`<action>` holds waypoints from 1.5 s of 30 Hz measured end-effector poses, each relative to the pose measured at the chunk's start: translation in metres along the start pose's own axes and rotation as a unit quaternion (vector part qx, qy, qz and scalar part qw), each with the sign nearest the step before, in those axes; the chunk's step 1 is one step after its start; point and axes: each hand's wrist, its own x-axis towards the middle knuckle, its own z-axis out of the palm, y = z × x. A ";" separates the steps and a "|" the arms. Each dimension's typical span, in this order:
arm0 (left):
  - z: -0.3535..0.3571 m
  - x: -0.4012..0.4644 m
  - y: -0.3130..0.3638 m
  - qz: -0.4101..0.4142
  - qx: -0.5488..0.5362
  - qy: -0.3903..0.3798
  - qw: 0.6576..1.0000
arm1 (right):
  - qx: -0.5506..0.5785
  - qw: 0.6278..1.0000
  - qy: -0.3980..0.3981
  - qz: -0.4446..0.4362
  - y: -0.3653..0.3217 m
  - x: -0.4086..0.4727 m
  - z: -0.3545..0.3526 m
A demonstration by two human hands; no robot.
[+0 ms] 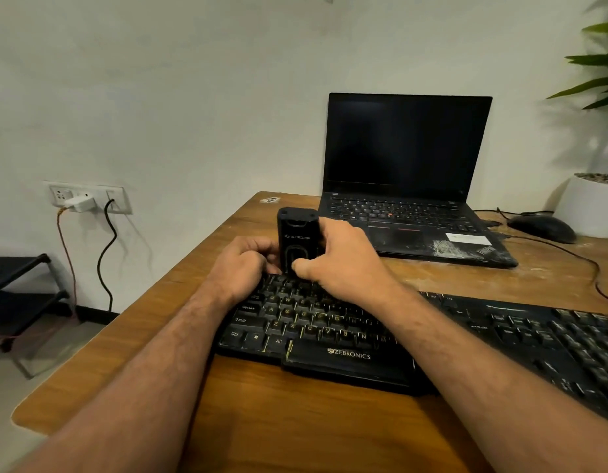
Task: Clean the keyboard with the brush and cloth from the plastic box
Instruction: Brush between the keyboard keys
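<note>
**Keyboard under both hands, black box held upright**

Keyboard point(347, 339), black with a Zebronics mark, lies across the near part of the wooden desk point(261, 431). Above its top-left keys both hands hold a small black plastic box point(297, 238) standing on end: the right hand point(343, 264) wraps its right side, thumb on the front, and the left hand point(244, 264) curls against its lower left. Behind stands an open laptop point(408, 179), screen dark, with a mouse point(543, 228) and a potted plant point(592, 203) to its right

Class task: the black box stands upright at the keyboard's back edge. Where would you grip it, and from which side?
Grip the black box across its narrow side walls, low down, coming from left and right as the left hand and right hand do. It stands tall and slim above the keyboard, so its sides are exposed.
</note>
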 end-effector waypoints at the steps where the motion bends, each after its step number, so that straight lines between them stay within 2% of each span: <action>1: 0.000 0.000 -0.001 -0.012 -0.005 0.006 1.000 | -0.007 1.000 -0.004 0.010 0.003 -0.001 -0.006; 6: 0.000 0.002 -0.003 -0.009 0.016 0.021 1.000 | -0.002 0.999 0.010 0.031 0.012 -0.017 -0.034; 11: 0.001 -0.001 0.001 0.005 0.018 0.009 1.000 | 0.044 0.999 -0.003 -0.025 -0.005 -0.029 -0.013; 16: 0.000 0.000 0.001 0.022 0.066 0.068 0.995 | 0.068 0.996 -0.016 -0.045 -0.016 -0.017 0.009; 21: 0.000 0.004 -0.006 0.000 0.012 0.014 1.000 | 0.036 0.998 -0.043 -0.005 -0.001 -0.016 -0.012; 30: 0.001 0.002 -0.005 -0.016 0.015 0.014 1.000 | 0.066 0.994 -0.086 0.011 0.021 -0.028 -0.054; 36: 0.004 0.003 -0.003 -0.015 0.018 0.014 1.000 | 0.069 0.997 -0.041 -0.006 0.014 -0.020 -0.023; 43: 0.003 -0.001 0.000 0.004 0.047 0.019 0.999 | 0.066 0.997 -0.024 -0.033 -0.004 -0.015 0.002; 45: 0.004 -0.001 0.000 -0.006 0.023 0.015 1.000 | 0.065 0.997 -0.026 -0.025 -0.001 -0.016 -0.002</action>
